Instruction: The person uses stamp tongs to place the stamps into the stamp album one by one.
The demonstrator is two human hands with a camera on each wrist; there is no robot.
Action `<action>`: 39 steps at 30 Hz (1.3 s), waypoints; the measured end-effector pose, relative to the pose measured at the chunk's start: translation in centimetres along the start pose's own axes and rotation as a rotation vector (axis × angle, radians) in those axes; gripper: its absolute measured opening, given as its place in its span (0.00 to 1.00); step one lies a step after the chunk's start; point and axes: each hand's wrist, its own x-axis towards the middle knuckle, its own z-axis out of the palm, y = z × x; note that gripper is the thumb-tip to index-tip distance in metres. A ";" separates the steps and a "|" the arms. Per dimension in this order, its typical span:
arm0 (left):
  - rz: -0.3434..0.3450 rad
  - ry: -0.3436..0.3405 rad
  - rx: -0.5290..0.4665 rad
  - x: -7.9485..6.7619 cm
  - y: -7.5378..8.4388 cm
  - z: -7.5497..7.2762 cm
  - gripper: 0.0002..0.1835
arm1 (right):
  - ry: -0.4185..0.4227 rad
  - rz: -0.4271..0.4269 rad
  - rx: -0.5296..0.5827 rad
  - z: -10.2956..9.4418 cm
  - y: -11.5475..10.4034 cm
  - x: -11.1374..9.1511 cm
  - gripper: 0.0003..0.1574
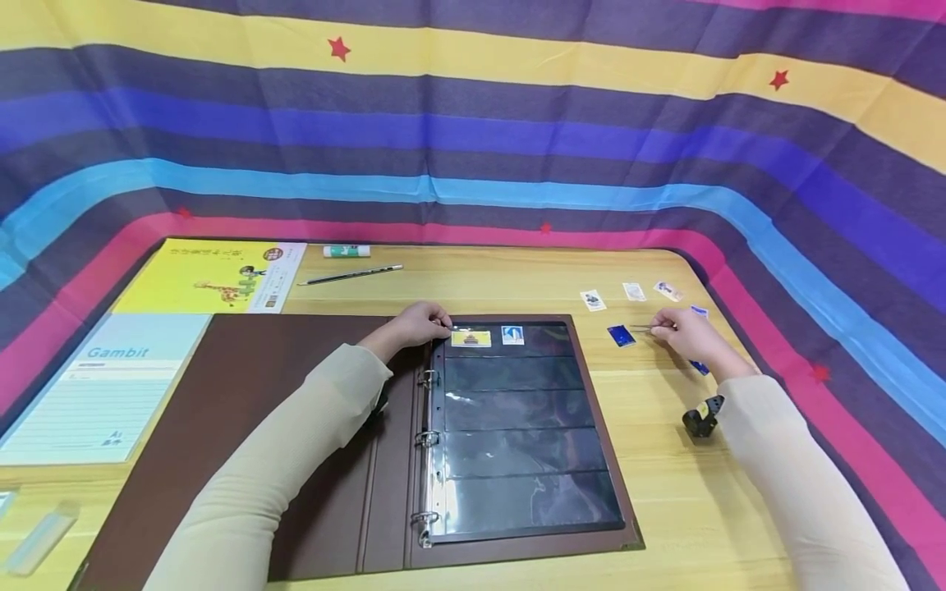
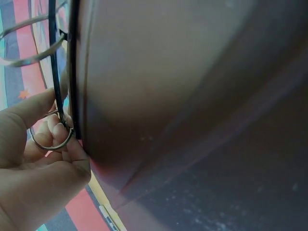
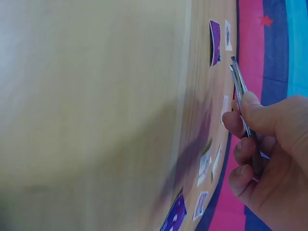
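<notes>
A brown ring-binder stamp album (image 1: 310,353) lies spread on the table. On its right side is a black stock page (image 1: 517,451) with clear strips; a yellow stamp (image 1: 480,339) and a blue-and-white stamp (image 1: 512,335) sit in the top strip. My left hand (image 1: 417,324) pinches the page's upper inner corner, and in the left wrist view its fingers (image 2: 79,161) are beside a metal ring (image 2: 53,148). My right hand (image 1: 683,332) holds metal tweezers (image 3: 243,91), tips slightly apart near a dark blue stamp (image 1: 621,335); nothing shows between the tips.
Loose stamps (image 1: 593,300) lie at the back right. A small black object (image 1: 702,417) stands by the right sleeve. Behind the album are a pencil (image 1: 351,275) and a glue stick (image 1: 346,251). A yellow book (image 1: 199,275), a Gambit notepad (image 1: 96,394) and a translucent case (image 1: 40,542) lie left.
</notes>
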 end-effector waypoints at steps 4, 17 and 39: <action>-0.001 0.001 -0.009 0.1 0.0 0.2 0.07 | -0.025 0.011 0.006 0.1 -0.2 0.9 0.08; -0.010 0.002 -0.026 0.2 0.1 0.2 0.06 | -0.076 -0.005 -0.058 0.0 -1.0 1.8 0.04; -0.004 0.003 -0.022 -0.1 0.0 0.1 0.06 | -0.086 -0.005 -0.104 -0.2 -1.6 1.8 0.06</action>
